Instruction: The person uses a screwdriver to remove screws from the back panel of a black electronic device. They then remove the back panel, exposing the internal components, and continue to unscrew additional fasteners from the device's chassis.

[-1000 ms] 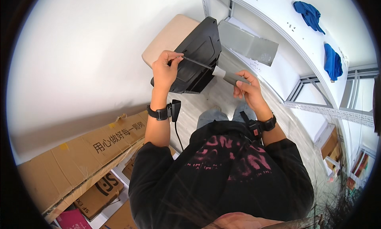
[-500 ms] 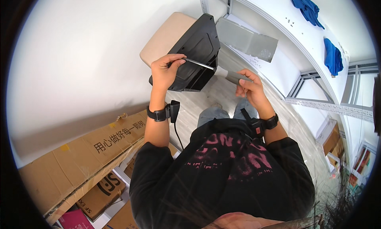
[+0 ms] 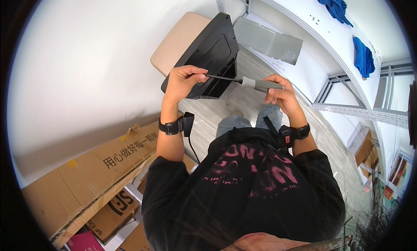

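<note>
A screwdriver (image 3: 249, 82) with a grey handle, pale collar and thin dark shaft lies nearly level across the space in front of me. My right hand (image 3: 286, 99) grips the handle, fingers curled round its end. At the other end, my left hand (image 3: 182, 82) pinches the shaft's tip between thumb and forefinger; whether a small part is also in that pinch I cannot tell. Behind my left hand, a seat-like piece stands tilted against the wall, with a beige padded side (image 3: 180, 40) and a black ribbed plastic base (image 3: 208, 49). My fingers appear apart from that base.
On the left lie a long cardboard box (image 3: 87, 168) and smaller cartons (image 3: 114, 216). White shelving (image 3: 299, 25) curves along the right, with blue cloths (image 3: 364, 57) on it and a grey metal sheet (image 3: 269, 40) on a lower level. Pale flooring (image 3: 202, 118) shows between.
The screwdriver and both hands have shifted slightly right and down, away from the black base. The shaft is more level now, and my grip is kept at both ends.
</note>
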Tool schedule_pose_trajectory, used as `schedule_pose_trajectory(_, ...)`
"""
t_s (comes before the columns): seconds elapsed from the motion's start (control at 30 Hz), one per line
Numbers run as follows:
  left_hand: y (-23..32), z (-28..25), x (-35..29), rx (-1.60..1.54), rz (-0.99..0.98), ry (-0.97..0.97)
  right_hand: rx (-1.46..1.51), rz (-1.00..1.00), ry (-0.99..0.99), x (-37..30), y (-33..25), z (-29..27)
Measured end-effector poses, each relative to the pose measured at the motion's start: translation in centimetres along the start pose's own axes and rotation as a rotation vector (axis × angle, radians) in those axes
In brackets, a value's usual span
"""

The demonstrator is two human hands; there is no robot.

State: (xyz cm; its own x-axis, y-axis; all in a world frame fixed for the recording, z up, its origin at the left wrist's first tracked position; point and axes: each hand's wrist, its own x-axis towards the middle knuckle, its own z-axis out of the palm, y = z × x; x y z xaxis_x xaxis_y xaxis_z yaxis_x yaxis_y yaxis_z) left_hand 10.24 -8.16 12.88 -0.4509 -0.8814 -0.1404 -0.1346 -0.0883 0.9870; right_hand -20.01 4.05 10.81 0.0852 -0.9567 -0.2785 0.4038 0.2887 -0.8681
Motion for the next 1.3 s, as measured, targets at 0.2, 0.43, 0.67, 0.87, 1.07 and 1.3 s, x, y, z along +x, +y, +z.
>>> schedule_pose_trajectory(0.2,-1.2,1.2,-0.6,-0.128,0.051,0.029,0.059,-0.008,-0.002,-0.3,0.3,-0.7)
schedule_pose_trajectory(0.43,-2.2,2.6,-1.3,-0.078,0.107,0.047,0.114,0.050,0.053,-0.4,0.6,-1.8)
schedule_pose_trajectory(0.67,-3.0,3.7,-0.3,-0.261,0.071,0.031,0.107,0.054,0.081,-0.8,0.6,-2.5)
schedule_pose_trajectory(0.87,-3.2,4.2,1.5,-0.393,-0.101,-0.050,0.023,0.001,0.063,-1.0,-0.7,-3.4)
schedule_pose_trajectory(1.07,-2.2,7.1,4.0,-0.371,-0.143,-0.112,-0.124,-0.041,0.166,-1.9,-2.9,-5.8)
schedule_pose_trajectory(1.3,-0.8,11.8,8.1,-0.305,-0.200,-0.166,-0.236,-0.127,0.152,-2.2,-5.6,-11.0)
